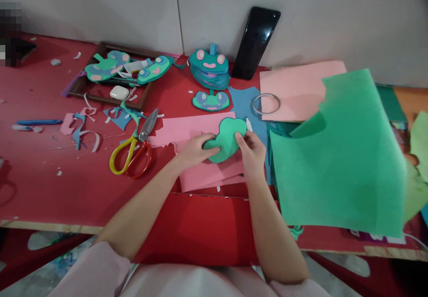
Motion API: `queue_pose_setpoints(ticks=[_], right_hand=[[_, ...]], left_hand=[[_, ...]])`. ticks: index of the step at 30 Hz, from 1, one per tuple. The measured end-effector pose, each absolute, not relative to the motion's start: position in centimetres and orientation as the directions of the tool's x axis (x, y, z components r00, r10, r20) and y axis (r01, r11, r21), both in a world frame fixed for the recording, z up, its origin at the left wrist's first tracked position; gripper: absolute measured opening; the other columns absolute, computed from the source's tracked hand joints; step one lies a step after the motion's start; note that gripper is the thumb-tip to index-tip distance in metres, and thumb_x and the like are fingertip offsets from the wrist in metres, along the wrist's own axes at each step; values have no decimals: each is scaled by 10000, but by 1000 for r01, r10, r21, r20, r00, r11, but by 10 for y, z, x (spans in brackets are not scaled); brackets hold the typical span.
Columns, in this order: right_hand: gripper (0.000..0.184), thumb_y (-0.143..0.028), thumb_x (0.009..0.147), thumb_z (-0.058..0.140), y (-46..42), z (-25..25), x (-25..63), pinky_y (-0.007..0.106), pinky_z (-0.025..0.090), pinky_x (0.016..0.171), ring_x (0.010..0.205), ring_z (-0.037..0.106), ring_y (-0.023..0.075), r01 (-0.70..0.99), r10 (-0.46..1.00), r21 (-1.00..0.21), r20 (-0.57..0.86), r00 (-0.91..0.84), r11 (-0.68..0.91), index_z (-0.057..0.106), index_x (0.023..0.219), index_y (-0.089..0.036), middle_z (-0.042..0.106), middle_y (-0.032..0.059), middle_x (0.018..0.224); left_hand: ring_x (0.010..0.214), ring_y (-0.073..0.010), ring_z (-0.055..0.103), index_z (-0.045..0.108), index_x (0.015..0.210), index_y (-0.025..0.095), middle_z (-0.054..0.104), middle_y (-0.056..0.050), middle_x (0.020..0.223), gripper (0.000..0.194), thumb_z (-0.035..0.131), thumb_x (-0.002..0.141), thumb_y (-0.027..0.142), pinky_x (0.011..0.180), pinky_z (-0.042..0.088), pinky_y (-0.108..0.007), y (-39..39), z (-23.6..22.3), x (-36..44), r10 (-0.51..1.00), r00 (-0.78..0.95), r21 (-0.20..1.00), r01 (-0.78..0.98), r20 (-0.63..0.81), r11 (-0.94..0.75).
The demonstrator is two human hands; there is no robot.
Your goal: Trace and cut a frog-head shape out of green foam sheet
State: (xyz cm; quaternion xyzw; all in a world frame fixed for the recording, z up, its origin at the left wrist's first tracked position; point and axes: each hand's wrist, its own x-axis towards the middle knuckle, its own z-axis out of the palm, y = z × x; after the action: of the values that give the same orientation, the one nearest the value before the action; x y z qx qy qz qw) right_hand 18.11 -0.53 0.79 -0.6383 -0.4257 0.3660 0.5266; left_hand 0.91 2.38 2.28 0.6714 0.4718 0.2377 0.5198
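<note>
A green felt cutout point(230, 135) with rounded lobes is held up over the pink felt sheets point(197, 176). My left hand point(197, 149) pinches its lower left lobe, thumb on top and fingers behind. On the opposite side my right hand point(251, 152) grips the cutout's right edge between thumb and fingers. Left of my hands lie scissors point(144, 133) with one yellow and one red handle, blades pointing away. Just beyond the cutout rests a finished felt frog face point(211, 101), with a stack of similar felt faces point(209, 67) behind it.
A black phone point(256, 43) leans against the wall. At right are a large green felt sheet point(341, 163), a pink sheet point(301, 87) and a metal ring point(266, 104). A wooden frame point(142, 103) holds more felt faces. Felt scraps point(78, 129) and a blue pen point(39, 122) lie at left.
</note>
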Motion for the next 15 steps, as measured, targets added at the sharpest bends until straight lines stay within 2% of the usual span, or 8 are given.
queue_pose_setpoints(ticks=[4,9,11,15], right_hand=[[216,-398,738,646,-6,10,178,240,453,625,679,561,118,177,961,-981,-30,274,-81,665,826,-201,630,-10,726],[245,-408,751,631,-6,10,174,277,493,680,748,599,141,171,969,-983,-16,245,-60,658,904,-218,667,11,808],[255,-411,745,637,-7,10,172,292,504,684,760,614,151,155,984,-986,-34,172,-61,646,909,-217,673,22,838],[203,-390,723,664,-8,9,168,287,505,662,715,613,148,143,997,-987,-71,32,-75,617,793,-206,653,13,781]], left_hand=[[575,-92,426,504,691,172,423,43,618,231,561,782,376,532,344,-220,24,21,9,874,456,950,311,-169,22],[683,-124,522,540,785,176,528,14,711,183,561,777,357,632,428,-248,23,18,10,903,393,969,233,-170,81],[668,-123,527,531,771,177,546,10,710,200,567,771,374,610,426,-243,24,19,10,930,326,973,203,-172,109],[563,-95,471,501,690,177,497,35,611,228,579,764,378,514,359,-217,27,20,9,969,191,973,199,-159,120]])
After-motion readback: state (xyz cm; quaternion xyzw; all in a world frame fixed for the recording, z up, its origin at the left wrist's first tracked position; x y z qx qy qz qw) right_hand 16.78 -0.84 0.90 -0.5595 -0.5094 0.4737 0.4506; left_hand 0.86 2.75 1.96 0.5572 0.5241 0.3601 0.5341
